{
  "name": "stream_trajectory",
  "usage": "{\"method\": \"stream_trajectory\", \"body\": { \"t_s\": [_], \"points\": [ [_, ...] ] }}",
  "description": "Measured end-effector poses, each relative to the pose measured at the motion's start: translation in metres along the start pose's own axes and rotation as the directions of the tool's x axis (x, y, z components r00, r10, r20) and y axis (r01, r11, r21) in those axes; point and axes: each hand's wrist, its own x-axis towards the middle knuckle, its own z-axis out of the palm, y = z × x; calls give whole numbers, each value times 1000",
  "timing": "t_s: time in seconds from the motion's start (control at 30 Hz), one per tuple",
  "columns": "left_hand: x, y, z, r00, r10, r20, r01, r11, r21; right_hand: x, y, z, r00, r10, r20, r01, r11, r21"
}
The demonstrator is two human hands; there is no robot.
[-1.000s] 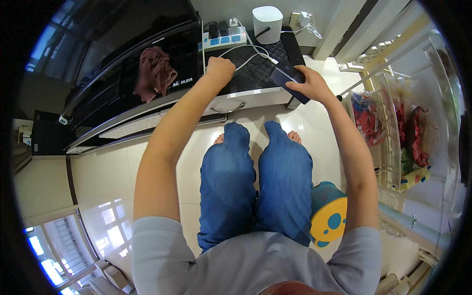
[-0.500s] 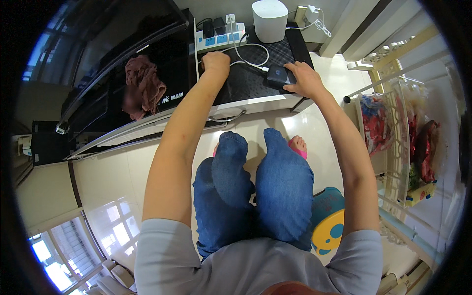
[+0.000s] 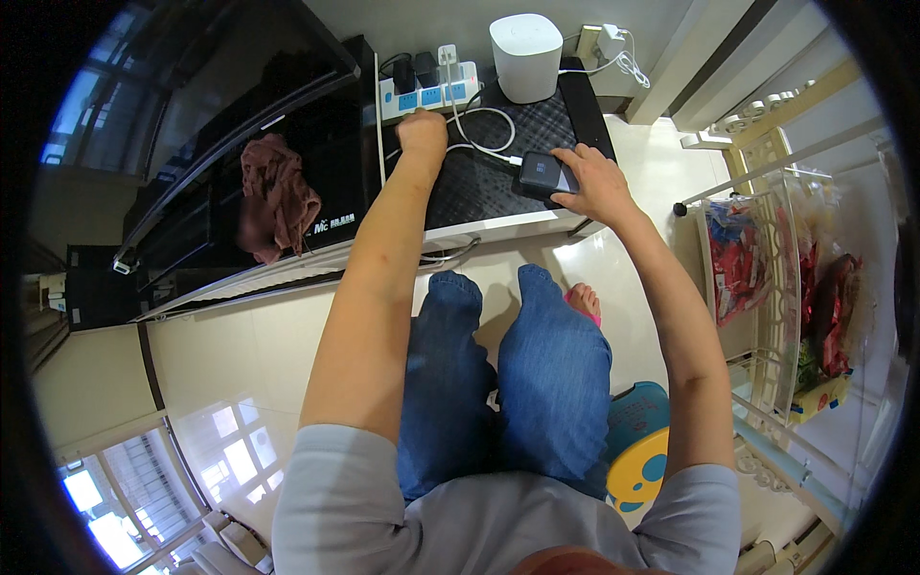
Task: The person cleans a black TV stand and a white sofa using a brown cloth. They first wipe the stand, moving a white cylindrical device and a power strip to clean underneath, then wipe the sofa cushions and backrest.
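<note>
My right hand (image 3: 601, 185) grips the right end of a dark, flat power bank (image 3: 540, 172), thumb at the near edge and fingers over the far side. A white charging cable (image 3: 489, 150) is plugged into the power bank's left end and loops back over the dark cabinet top (image 3: 470, 204). My left hand (image 3: 423, 132) is closed at the near side of a white power strip (image 3: 431, 94). Its fingertips are hidden, so I cannot make out what they hold. Black and white plugs (image 3: 447, 55) stand in the strip.
A white rounded device (image 3: 526, 57) stands behind the power bank. To the left, a crumpled brown cloth (image 3: 273, 196) lies on a glossy black surface. A rack with red packages (image 3: 736, 259) stands at right. A teal and yellow stool (image 3: 640, 450) is beside my leg.
My left hand has shifted slightly closer to the power strip. My right hand still holds the power bank in about the same place. The view has moved a little.
</note>
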Motion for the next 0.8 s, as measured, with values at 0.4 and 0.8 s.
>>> {"method": "stream_trajectory", "body": {
  "t_s": [0.4,0.8],
  "points": [
    [-13,7,-52,872,-187,452,106,975,197,6,-4,-3,999,-33,23,34,999,-37],
    [-78,8,-93,938,42,343,-33,999,-33,52,-20,20,996,-86,-18,86,996,6]
  ]
}}
